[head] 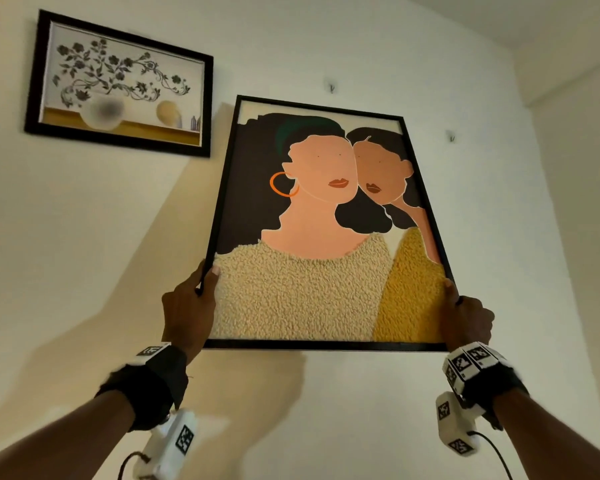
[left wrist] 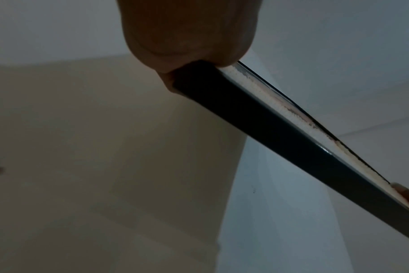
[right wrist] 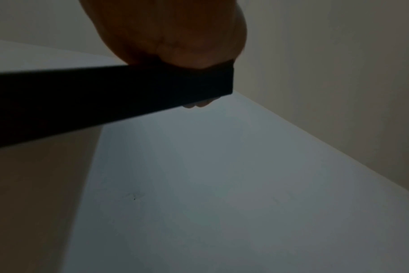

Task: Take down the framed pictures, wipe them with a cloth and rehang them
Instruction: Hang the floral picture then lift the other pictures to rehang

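Left hand (head: 187, 306) and right hand (head: 466, 318) pinch the black-framed portrait of two women (head: 323, 220) at its lower corners — thumbs in front — below a small wall hook (head: 332, 88).

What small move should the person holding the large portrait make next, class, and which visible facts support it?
Probably raise the black-framed portrait of two women a little, towards the bare wall hook just above its top edge. Both hands, left hand and right hand, grip its lower corners, and the frame tilts away from the wall. Whether it is going up or coming down cannot be told.
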